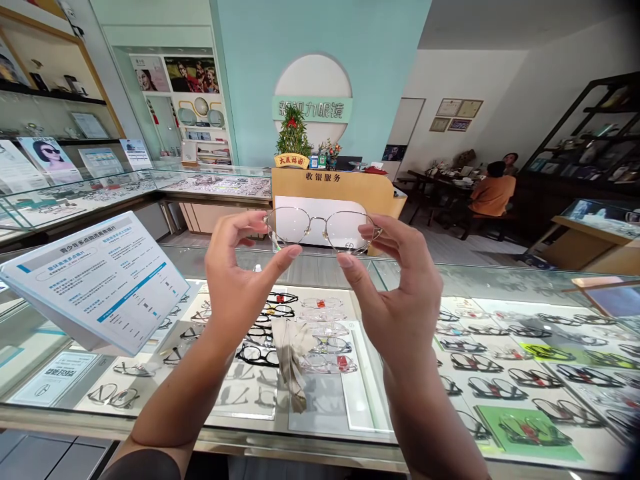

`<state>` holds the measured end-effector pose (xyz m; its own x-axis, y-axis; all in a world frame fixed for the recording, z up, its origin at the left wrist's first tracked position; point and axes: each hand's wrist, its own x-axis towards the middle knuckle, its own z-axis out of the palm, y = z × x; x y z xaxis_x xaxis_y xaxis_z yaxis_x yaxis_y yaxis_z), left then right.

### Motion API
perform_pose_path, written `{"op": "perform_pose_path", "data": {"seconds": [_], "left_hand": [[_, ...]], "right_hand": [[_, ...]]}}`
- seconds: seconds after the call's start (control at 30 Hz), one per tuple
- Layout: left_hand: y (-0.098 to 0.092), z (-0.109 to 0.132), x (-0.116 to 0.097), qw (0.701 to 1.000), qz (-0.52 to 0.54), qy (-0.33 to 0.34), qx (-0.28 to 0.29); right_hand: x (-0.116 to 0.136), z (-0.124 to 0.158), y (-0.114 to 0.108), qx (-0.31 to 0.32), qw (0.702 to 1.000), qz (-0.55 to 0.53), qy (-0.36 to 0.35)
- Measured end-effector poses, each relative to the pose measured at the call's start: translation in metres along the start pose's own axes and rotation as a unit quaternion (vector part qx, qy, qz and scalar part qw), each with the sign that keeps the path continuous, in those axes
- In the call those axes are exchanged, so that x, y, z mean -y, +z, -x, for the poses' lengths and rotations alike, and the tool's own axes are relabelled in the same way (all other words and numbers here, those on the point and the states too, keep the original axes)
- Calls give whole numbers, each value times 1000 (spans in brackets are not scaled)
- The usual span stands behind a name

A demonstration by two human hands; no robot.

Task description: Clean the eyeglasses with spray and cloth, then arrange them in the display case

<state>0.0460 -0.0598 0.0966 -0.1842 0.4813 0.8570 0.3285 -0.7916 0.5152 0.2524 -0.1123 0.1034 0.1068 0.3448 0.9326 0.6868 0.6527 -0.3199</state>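
A pair of thin metal-framed eyeglasses [317,220] is held up at chest height, lenses facing me, over the glass display counter. My left hand [243,260] grips its left end, fingers behind and thumb below the lens. On the other side my right hand [395,273] pinches the right end near the hinge, its thumb just under the right lens. The temples are mostly hidden. Below the hands, a crumpled beige cloth [291,353] lies on the counter glass.
Rows of eyeglasses [493,387] fill the counter [200,433]. A tented information sign [100,280] stands at left. Beyond are a wooden cashier desk [340,183], a potted plant [293,137] and side showcases [220,187]. Two people sit at a table far right, one in an orange top [493,193].
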Motion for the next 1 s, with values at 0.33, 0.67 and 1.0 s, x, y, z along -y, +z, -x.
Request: {"op": "perform_pose_path", "data": {"seconds": [0.33, 0.67, 1.0], "left_hand": [[9, 0, 7, 999, 12, 25, -32], [11, 6, 21, 981, -74, 148, -104], [23, -4, 29, 981, 20, 164, -99]], "right_hand": [[-6, -2, 8, 3, 999, -20, -30], [-12, 0, 8, 46, 990, -114, 71], [-12, -4, 7, 4, 973, -197, 120]]}}
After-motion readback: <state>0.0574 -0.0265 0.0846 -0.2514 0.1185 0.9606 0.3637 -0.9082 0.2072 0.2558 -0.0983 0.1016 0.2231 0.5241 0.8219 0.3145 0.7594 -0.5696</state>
